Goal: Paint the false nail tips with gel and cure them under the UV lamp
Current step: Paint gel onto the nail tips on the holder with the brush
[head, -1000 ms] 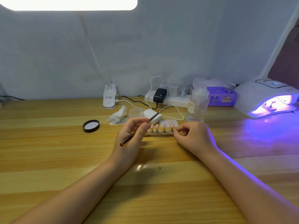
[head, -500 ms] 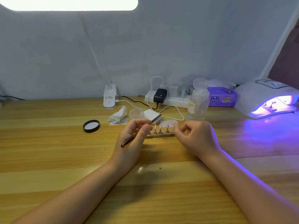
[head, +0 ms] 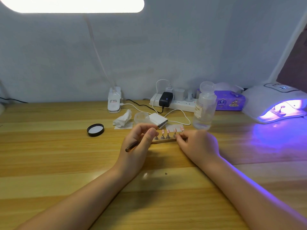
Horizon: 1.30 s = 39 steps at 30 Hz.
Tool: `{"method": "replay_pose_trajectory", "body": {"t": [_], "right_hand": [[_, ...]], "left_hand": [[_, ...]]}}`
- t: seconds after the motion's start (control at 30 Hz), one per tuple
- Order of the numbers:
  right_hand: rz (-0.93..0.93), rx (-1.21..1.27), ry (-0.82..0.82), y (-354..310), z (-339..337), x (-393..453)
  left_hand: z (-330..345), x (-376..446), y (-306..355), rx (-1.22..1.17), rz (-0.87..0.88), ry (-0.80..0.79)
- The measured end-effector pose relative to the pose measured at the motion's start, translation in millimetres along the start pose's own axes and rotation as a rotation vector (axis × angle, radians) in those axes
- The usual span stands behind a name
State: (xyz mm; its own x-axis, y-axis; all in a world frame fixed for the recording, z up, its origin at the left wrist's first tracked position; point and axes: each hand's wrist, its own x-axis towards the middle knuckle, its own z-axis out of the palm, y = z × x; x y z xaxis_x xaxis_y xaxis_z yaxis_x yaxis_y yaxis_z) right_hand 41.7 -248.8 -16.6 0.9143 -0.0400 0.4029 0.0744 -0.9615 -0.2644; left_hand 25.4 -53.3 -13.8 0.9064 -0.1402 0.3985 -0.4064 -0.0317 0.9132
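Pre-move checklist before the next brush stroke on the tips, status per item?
1. Brush in left hand: ok, fingers grip it with the bristle end toward the tips.
2. Wooden holder strip steadied: ok, right hand pinches its right end.
3. Nail tips upright on their stands: ok, four pink tips show in a row.
4. Gel on the bristles: cannot tell, too small.
5. UV lamp on: ok, it glows violet at the far right.
6. Lamp bay free: not ok, something already sits inside.
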Motion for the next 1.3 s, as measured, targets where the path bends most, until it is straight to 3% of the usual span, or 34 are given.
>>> {"method": "replay_pose_trajectory", "body": {"t": [0.63, 0.77, 0.93, 1.13, 1.3], "right_hand": [[-0.064, 0.036, 0.013, 1.4, 8.1, 3.6], [-0.073, 0.213, 0.135, -0.3, 7.1, -1.2], [-0.054, 0.463, 0.169, -1.6, 2.8, -3.2], [-0.035, 0.664, 0.120, -1.9, 1.7, -3.5], [-0.072, 0.703, 0.100, -1.8, 2.2, -3.6]], "left_hand": [[1.9, -1.3, 0.0, 0.017, 0.015, 0.014], [-0.1, 1.6, 0.6, 0.050, 0.072, 0.073], [-15.4, 17.1, 6.2, 0.091, 0.147, 0.177], [-33.1, 43.5, 17.6, 0.237, 0.136, 0.312], [-42.2, 72.3, 30.3, 0.617, 0.070, 0.275]]}}
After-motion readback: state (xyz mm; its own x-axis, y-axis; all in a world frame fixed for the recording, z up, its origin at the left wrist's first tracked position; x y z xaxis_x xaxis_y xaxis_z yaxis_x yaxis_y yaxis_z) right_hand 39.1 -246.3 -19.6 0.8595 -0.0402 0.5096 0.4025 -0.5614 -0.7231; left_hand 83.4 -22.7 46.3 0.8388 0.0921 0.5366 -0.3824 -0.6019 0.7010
